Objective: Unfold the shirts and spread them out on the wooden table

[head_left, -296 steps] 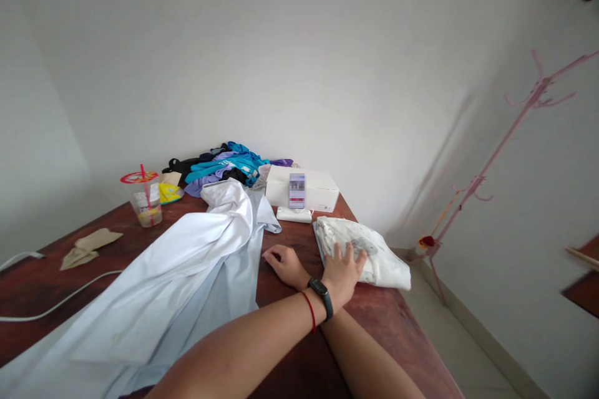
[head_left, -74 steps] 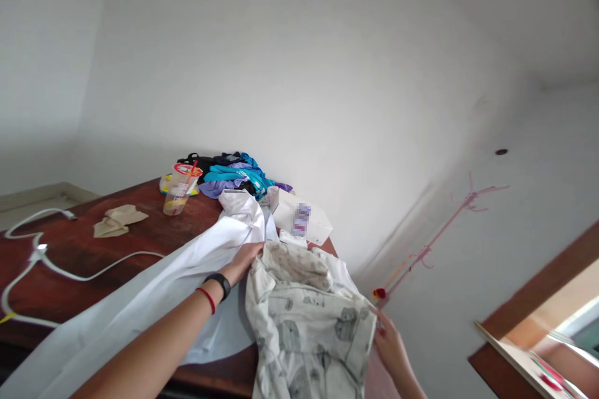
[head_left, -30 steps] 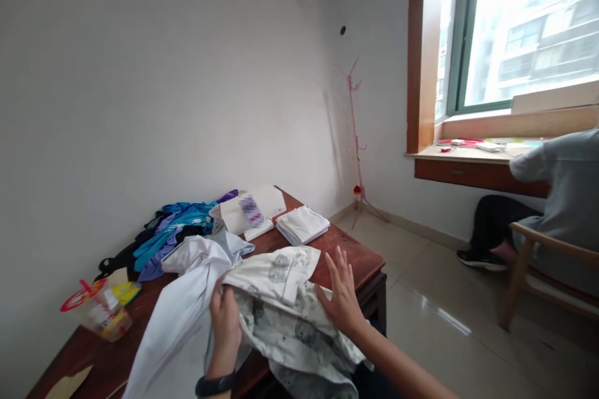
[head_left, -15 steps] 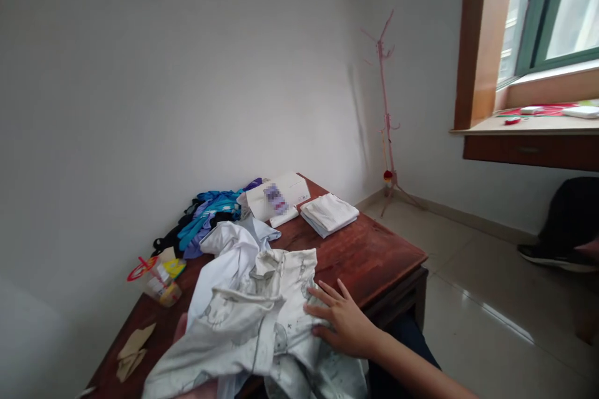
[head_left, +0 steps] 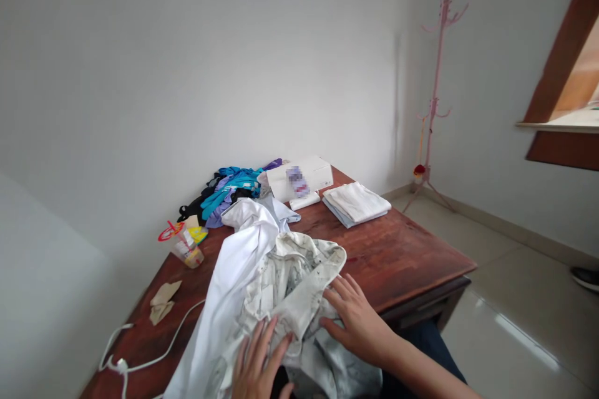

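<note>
Touching the patterned garment, left hand and right hand have fingers spread, tabletop extending to its right edge.

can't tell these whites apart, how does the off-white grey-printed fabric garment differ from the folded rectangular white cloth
The off-white grey-printed fabric garment lies rumpled; the folded rectangular white cloth lies flat. The garment shows grey print; the cloth looks plain. The left hand and right hand touch the garment; neither touches the cloth. Both are pale.

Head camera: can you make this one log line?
left hand: open, on patterned garment; right hand: open, at its edge; folded clothes: on table
</note>
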A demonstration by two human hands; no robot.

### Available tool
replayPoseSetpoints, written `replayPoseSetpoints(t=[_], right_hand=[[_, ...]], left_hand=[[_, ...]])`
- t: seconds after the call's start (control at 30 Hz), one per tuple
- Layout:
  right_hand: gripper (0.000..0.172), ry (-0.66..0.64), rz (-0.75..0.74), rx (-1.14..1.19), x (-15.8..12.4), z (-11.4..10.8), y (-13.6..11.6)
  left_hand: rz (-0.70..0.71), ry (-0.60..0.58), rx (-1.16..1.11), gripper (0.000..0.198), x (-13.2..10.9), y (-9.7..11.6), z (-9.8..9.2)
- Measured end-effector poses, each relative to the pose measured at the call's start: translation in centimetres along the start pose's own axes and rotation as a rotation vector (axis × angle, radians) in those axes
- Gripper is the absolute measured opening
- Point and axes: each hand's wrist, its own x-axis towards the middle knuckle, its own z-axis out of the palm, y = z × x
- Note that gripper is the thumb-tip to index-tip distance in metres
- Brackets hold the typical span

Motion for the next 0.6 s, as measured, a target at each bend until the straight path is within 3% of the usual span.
replayPoseSetpoints(t=[0.13, 0.23, 0.3, 0.4, 0.47, 0.6], right_hand=[[0.057, -0.044, -0.008, 0.084, 0.7, -0.5, -1.5], [0.050, -0.095, -0.038, 0.124, 0.7, -0.2, -1.3], [0.054, -0.113, -0.083, 0.165, 0.7, 0.3, -1.0], [0.070, -0.114, -0.136, 0.229, 1.1, 1.2, -0.9], [0.076, -0.133, -0.141, 0.241, 1.8, 1.7, -1.2], [0.067, -0.165, -0.100, 0.258, 3.5, 2.1, -2.0]], left_hand=[[0.006, -0.008, 0.023, 0.056, 2.3, -0.5, 0.0], [-0.086, 0.042, -0.093, 0.033, 2.4, -1.5, 0.0], [-0.181, 0.104, -0.161, 0.024, 2.0, -1.8, 0.1], [-0.395, 0.179, -0.261, 0.030, 1.7, -1.4, -0.4], [-0.545, 0.163, -0.383, 0.035, 2.0, -0.9, -1.4], [-0.635, 0.098, -0.638, 0.036, 2.9, -0.1, -3.7]])
